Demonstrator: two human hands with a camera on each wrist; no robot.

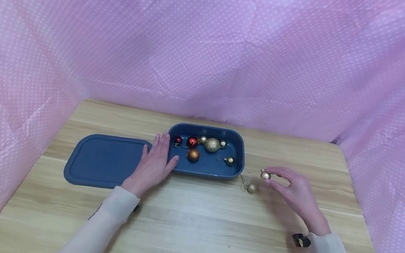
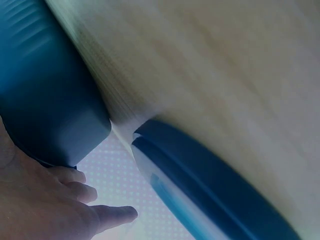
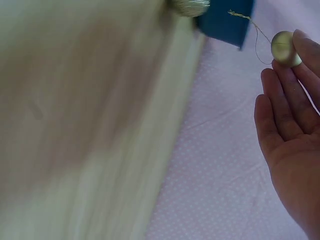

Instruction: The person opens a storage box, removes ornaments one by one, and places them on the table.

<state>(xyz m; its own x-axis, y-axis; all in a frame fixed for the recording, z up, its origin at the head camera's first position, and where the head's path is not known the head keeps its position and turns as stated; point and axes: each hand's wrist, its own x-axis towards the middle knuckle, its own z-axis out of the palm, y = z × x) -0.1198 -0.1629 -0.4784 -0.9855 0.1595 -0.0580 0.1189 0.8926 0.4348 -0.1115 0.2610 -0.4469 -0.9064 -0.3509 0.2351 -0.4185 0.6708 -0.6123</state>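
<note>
Showing no readable text, label, brand, number or sign in any view. Bearing no lettering: blue box [image 1: 238, 161], blue lid [image 1: 102, 159], baubles, wooden table [image 1: 209, 234]. Carrying only a plain white dot pattern: pink cloth [image 1: 214, 49]. Appearing too small and dark for reading any mark: black tab [image 1: 301, 240] at the right cuff.

In the left wrist view the blue tray [image 2: 45, 100] and lid [image 2: 210, 185] are blurred and cut off by the edges, as is the left hand [image 2: 45, 205]. The right wrist view smears the surface [image 3: 85, 120]; the glitter ball [image 3: 189, 6] is cropped at the top, and the right hand [image 3: 292, 145] runs off the edge.
</note>
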